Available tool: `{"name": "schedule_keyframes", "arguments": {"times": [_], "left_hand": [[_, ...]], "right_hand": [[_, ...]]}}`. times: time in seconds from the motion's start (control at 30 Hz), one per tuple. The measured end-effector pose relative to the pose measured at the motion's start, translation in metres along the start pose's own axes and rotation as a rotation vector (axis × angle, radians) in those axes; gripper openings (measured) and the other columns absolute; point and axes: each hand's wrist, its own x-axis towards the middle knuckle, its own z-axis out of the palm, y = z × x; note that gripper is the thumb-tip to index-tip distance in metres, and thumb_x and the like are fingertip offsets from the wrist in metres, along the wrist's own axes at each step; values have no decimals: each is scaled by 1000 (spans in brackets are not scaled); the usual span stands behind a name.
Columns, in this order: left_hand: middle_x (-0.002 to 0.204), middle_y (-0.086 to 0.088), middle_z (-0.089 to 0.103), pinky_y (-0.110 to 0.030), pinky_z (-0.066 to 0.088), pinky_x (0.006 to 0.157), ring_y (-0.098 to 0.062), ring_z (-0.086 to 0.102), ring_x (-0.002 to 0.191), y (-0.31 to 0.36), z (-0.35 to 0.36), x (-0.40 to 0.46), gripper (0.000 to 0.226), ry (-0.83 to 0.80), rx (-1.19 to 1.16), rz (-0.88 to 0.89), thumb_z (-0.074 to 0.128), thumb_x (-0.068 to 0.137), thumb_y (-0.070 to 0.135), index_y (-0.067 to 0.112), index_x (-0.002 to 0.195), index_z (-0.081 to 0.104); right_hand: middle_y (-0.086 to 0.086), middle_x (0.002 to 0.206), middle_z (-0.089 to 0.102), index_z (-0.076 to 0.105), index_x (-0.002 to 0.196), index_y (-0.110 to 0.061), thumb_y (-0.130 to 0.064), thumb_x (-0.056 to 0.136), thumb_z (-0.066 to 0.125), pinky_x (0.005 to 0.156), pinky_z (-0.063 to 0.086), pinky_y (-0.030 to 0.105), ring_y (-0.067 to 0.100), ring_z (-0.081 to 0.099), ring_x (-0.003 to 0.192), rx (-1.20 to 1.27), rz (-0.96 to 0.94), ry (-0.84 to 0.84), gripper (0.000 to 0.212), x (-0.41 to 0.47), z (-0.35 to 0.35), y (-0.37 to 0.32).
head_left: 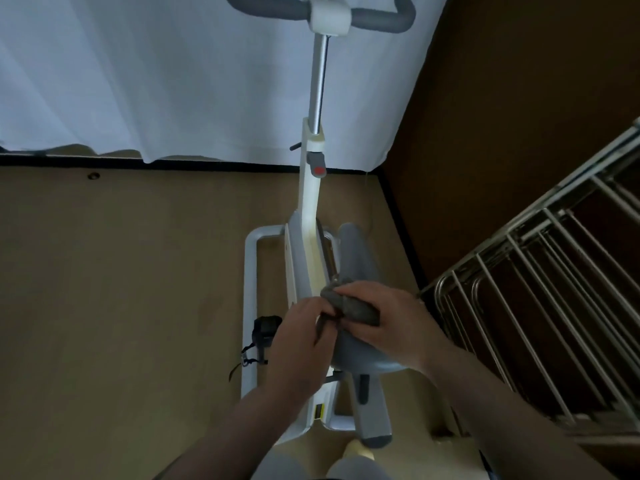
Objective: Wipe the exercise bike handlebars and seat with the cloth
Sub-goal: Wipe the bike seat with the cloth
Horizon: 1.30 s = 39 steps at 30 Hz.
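The grey cloth (353, 304) sits bunched over the middle of the bike's grey seat (356, 351), low and centre in the view. The right hand (391, 317) is closed over the cloth from the right, pressing it to the seat, while the left hand (298, 337) pinches a loose corner of it with fingers and thumb at the seat's left edge. Both hands are thus together and clamped on the same cloth.

The step in hand looks like gathering or refolding the cloth on the seat, with seat wiping either about to start or under way; which of the two cannot be told. The next move likely calls for one hand to take the cloth flat and sweep along the seat toward its narrow nose, then a long reach forward.

The grey-padded handlebars (381, 19) are well apart from the hands, at the top of the view above the chrome post (319, 81). Behind them hangs a white curtain (156, 71). A metal rack (540, 292) stands near the seat on the right and may crowd the right elbow. A black pedal strap (265, 329) lies just left of the frame, on the brown floor (121, 289).
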Motion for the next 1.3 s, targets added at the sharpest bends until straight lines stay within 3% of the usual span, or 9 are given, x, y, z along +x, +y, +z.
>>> {"name": "schedule_keyframes", "arguments": {"times": [0.17,0.3,0.57,0.67,0.73,0.83,0.97,1.1,1.3], "left_hand": [[105,16,59,-15,40,84,-2,51,102,0,-5,1,20,-40,20,66,51,90,14,24,102,63],[108,13,60,-24,44,87,-6,52,102,1,-6,2,26,-107,71,152,47,82,22,23,103,63],[121,8,59,-26,42,96,-8,48,114,5,-12,19,37,-280,183,340,41,89,29,21,119,61],[124,9,56,-22,40,97,-5,44,118,6,-10,22,36,-304,197,379,44,89,24,21,120,62],[126,8,55,-21,38,99,-4,42,119,3,-10,22,33,-307,183,388,46,92,19,18,121,61],[129,7,53,-18,34,102,-6,42,122,-4,-9,20,33,-320,168,418,45,94,19,16,125,58],[139,8,47,-4,26,101,-7,38,130,-13,-10,19,38,-382,117,418,38,97,29,23,131,53],[145,8,42,-28,35,111,-6,36,135,-19,-14,20,38,-475,-53,317,39,98,24,29,135,47],[147,13,39,-24,34,110,0,32,137,-19,-18,17,42,-465,-42,302,43,99,6,30,134,50]], "right_hand": [[-16,113,65,59,120,-40,-39,85,65,84,53,31,7,61,99,24,381,392,35,-34,7,0],[-11,120,65,62,122,-26,-43,87,59,93,52,34,5,57,112,-121,279,586,38,-46,47,-28],[-7,135,54,54,128,-23,-44,93,45,113,28,51,11,37,137,55,489,947,42,-46,90,-44],[-6,130,55,47,130,-34,-45,93,49,104,41,49,15,47,127,273,661,1126,38,-43,81,-37],[-7,133,52,44,133,-34,-36,93,56,100,46,43,13,46,126,325,611,1148,42,-41,89,-50],[-7,137,52,48,132,-21,-25,92,61,113,29,49,8,34,139,100,428,1052,43,-44,108,-54],[-22,139,44,50,130,-23,-28,93,58,115,24,52,0,29,139,272,619,1287,38,-45,109,-41],[0,147,44,51,130,-20,-21,89,56,121,11,40,16,26,145,71,434,1173,41,-33,132,-61],[-5,152,35,44,133,-29,-16,95,57,115,30,42,11,27,143,425,669,1454,43,-21,118,-59]]}}
